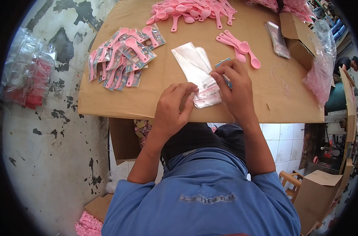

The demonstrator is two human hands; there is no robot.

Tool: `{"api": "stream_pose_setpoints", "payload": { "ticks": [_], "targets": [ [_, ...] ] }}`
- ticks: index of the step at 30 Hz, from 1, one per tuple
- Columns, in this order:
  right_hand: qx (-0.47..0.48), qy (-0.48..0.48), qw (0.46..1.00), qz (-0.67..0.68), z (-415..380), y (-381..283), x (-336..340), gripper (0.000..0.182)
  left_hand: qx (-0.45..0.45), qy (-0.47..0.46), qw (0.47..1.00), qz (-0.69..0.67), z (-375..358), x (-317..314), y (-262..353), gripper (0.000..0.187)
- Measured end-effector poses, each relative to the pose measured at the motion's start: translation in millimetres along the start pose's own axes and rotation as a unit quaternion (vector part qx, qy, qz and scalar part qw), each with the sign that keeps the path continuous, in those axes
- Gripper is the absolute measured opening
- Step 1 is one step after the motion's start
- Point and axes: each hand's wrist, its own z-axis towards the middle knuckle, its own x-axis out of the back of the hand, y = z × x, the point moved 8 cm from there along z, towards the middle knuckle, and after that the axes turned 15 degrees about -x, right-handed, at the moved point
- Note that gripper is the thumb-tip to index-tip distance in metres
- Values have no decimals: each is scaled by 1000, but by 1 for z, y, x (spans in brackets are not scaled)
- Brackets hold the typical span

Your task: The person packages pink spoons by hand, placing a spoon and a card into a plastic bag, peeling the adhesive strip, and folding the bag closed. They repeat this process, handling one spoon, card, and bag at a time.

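A stack of clear plastic zip bags (192, 63) lies on the table in front of me, its pink-striped ends towards my body. My left hand (173, 103) is at the near left corner of the stack, thumb and forefinger closed at a bag's edge. Over the right side of the stack is my right hand (236, 86), its thumb and fingertips pressed together; what they pinch is too small to make out. A blue printed card (223, 61) shows partly behind the right hand. Just beyond it lie several loose pink measuring spoons (243, 48).
Packed pink spoons with cards (133, 51) are piled at the left. A heap of loose pink spoons (194, 10) sits at the far edge. At the right are more clear bags (277, 39), a cardboard box (298, 39) and crumpled plastic (320, 70). A peeling wall (49, 149) stands left.
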Motion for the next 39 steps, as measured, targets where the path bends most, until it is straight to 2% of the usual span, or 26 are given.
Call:
{"api": "stream_pose_setpoints", "payload": {
  "ticks": [4,7,9,10,13,14,17,20,26,29,32,35,38,39],
  "targets": [
    [47,3,999,15,-9,-21,13,9,78,48,991,-95,1,5,-2,27],
    [93,-54,994,0,-25,-38,12,10,56,88,972,-209,3,5,-7,32],
    [119,-119,986,-6,-35,-45,6,11,163,77,927,-329,4,-4,-13,32],
    [99,-146,984,28,-37,-37,2,12,215,69,895,-385,3,-10,-14,32],
    [-84,-113,985,99,-19,0,21,16,198,59,899,-387,8,-14,-15,32],
    [-103,-51,993,35,-14,13,31,27,202,84,879,-424,9,-14,-15,32],
    [-60,122,968,-209,-7,30,47,35,218,151,822,-503,6,-15,-13,33],
    [-92,108,969,-202,-5,56,42,37,226,191,800,-522,5,-20,-16,34],
    [-265,33,961,-70,3,89,42,35,212,238,802,-505,4,-20,-25,33],
    [-222,69,969,-85,3,94,46,30,208,274,782,-520,5,-22,-25,31],
    [-105,180,972,-108,-2,81,57,24,201,305,760,-538,7,-23,-24,31],
    [-165,141,975,35,-14,59,62,22,182,326,748,-549,9,-22,-25,32],
    [-270,-27,927,259,-35,59,33,21,173,331,749,-547,10,-20,-26,34],
    [-282,-59,916,279,-41,53,27,21,171,331,752,-544,10,-21,-26,34]
  ]
}}
